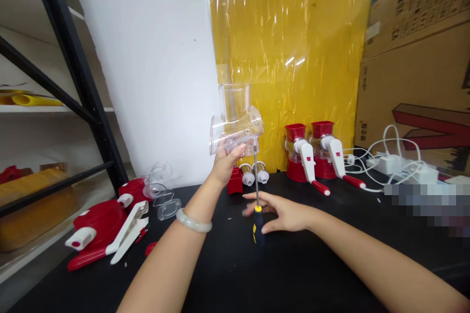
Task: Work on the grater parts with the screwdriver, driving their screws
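Note:
A clear plastic housing (237, 120) with an upright square chute is held up by my left hand (224, 162), its fingers wrapped round the underside. A screwdriver (258, 225) with a dark blue and yellow handle stands upright below it, the shaft tip meeting the housing's lower right edge. Around the top of the handle, my right hand (281, 211) has its fingers spread, with the thumb at the handle's side; the fingers behind are slightly blurred.
Two red and white crank devices (296, 156) stand at the back right beside white cables (398, 156). Metal drums (247, 174) and a red cup (235, 182) lie behind my hands. Red bases (101, 222), white handles (128, 234) and clear rings (169, 209) are at left.

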Available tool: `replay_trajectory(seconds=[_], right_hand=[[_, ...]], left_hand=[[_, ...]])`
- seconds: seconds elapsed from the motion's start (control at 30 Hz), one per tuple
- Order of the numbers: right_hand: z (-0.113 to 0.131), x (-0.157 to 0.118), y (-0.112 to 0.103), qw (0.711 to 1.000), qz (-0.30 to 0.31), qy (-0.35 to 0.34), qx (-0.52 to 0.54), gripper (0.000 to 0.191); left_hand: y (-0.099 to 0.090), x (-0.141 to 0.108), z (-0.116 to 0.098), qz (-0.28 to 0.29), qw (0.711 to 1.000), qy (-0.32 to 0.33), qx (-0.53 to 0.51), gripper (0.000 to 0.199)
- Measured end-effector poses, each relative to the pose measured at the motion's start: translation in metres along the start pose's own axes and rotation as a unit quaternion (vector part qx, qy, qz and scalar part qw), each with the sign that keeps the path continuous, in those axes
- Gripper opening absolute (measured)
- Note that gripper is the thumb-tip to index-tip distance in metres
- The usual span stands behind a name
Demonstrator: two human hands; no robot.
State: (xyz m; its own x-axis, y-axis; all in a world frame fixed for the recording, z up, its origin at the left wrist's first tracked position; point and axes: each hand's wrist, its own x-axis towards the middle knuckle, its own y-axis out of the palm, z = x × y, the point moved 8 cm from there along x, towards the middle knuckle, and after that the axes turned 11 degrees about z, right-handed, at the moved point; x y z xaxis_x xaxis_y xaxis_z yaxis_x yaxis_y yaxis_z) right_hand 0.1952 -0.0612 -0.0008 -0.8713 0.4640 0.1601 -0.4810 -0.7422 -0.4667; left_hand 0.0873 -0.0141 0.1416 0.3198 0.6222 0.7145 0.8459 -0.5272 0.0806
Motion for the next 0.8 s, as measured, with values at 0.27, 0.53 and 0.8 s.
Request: replay_trajectory(seconds=[0.27,0.53,0.8], right_hand=[[-0.001,0.0,-0.008,0.997,-0.066,-0.002,-0.031,0.097],[-0.007,0.001,-0.012,0.994,-0.098,0.012,-0.039,0.1],[-0.01,0.004,-0.01,0.994,-0.107,0.029,-0.018,0.096]], left_hand=[[0.002,-0.001,-0.003,0.002,1.0,-0.006,-0.005,0.053],[-0.003,-0.002,0.001,-0.004,1.0,-0.008,-0.005,0.054],[0.003,-0.003,-0.006,0.008,1.0,0.002,0.001,0.048]])
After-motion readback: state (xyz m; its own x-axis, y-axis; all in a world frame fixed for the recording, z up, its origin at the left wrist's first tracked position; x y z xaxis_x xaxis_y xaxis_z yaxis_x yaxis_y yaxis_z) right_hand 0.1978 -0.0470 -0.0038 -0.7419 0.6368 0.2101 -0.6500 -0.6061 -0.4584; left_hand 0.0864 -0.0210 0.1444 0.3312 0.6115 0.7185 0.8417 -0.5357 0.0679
